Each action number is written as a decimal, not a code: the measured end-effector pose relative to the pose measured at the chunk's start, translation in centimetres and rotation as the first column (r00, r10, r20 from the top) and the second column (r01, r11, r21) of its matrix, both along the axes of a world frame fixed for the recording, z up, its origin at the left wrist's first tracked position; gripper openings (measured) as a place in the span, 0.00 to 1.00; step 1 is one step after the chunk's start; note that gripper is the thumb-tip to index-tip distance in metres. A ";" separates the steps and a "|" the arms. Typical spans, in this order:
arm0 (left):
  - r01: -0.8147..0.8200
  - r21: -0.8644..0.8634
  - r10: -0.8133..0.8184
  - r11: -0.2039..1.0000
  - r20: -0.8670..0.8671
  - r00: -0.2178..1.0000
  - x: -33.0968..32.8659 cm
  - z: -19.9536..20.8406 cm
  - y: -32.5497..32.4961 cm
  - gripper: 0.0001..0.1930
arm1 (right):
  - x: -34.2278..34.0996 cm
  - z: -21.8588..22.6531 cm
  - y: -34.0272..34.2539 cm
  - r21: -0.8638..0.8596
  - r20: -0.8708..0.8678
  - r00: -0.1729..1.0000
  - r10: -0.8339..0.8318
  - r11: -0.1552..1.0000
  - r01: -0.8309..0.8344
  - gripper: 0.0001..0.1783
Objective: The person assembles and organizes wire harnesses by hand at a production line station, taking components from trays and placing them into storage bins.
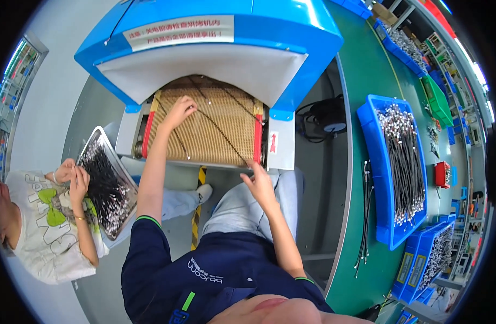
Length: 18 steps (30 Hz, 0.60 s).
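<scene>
A dark braided cable [221,130] runs slantwise over a tan mesh conveyor belt [172,121] at the mouth of a blue machine. My left hand [180,112] is over the belt, its fingers closed at the cable's far end. The near end of that cable lies at the fingertips of my right hand [260,186], by the belt's front right corner. My right thumb stands apart from the fingers. Another thin cable [181,143] with a white end lies left of it. More cables lie further in, partly under the white curtain [205,67].
Left of me, a seated person [48,216] handles something small over a metal tray [133,186] of black cables. On the green bench [345,259] at right stand blue bins [386,229] of cables, with several loose cables [366,216] beside them. A round black device [329,120] sits beside the machine.
</scene>
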State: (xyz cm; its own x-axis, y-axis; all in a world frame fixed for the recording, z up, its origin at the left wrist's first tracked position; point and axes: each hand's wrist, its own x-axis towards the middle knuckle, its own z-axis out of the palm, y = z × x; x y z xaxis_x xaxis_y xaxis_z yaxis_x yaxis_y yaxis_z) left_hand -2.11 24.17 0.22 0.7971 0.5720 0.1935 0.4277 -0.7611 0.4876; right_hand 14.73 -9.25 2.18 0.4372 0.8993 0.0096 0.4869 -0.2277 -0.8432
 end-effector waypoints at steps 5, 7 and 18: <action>-0.033 -0.039 0.032 0.999 -0.029 0.999 0.6 1.3 -1.1 0.11 | 3.4 6.3 -6.4 -0.018 -0.016 0.981 -0.191 0.981 0.191 0.17; -0.075 -0.041 0.076 0.996 0.028 0.997 0.5 2.0 -2.0 0.13 | 5.2 10.8 -9.8 0.099 0.180 0.884 -0.432 0.902 0.421 0.10; -0.052 -0.083 0.071 0.995 0.251 0.965 1.1 2.9 -13.5 0.13 | 11.3 11.2 -23.9 -0.042 0.701 0.324 -0.636 0.416 0.908 0.10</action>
State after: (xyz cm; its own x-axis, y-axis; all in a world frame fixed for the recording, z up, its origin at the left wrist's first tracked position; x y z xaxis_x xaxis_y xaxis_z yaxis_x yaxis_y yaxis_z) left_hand -1.06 10.62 3.15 0.6902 0.6393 0.3391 0.3277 -0.6939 0.6412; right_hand 26.04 -33.15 13.40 0.9560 0.1024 0.2750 0.1739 -0.9525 -0.2499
